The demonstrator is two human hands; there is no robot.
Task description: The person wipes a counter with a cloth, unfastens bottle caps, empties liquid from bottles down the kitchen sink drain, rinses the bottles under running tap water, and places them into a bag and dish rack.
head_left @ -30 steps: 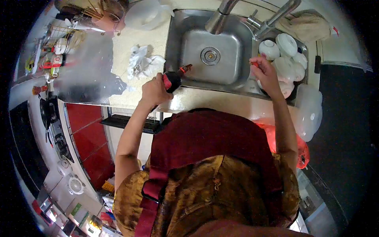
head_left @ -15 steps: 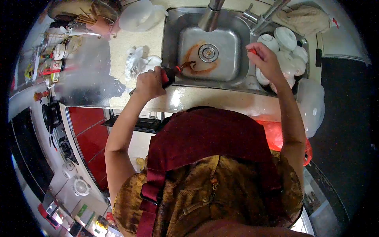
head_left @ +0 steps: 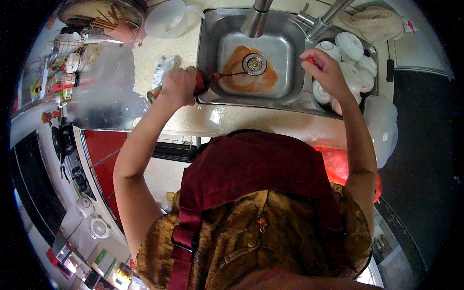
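My left hand (head_left: 180,87) is wrapped round a dark bottle (head_left: 201,83) with a red label, tilted almost flat over the left edge of the sink (head_left: 285,87). Dark liquid runs from its neck towards the drain (head_left: 254,64), and an orange-brown puddle (head_left: 237,79) spreads around the drain. Over the sink's right side, my right hand (head_left: 326,70) pinches a small red cap (head_left: 310,60) between its fingertips. A crumpled white cloth (head_left: 162,68) lies on the counter, partly hidden behind my left hand.
White bowls (head_left: 349,47) are piled right of the sink, with translucent plastic containers (head_left: 381,128) beside them. The faucet (head_left: 256,21) hangs over the sink's back. A clear plastic jug (head_left: 166,20) and a chopstick holder (head_left: 126,32) stand at the back left.
The bottle has tipped further over with my left hand. Liquid now streams from it, and the puddle has grown around the drain. My right hand has risen slightly with the cap.
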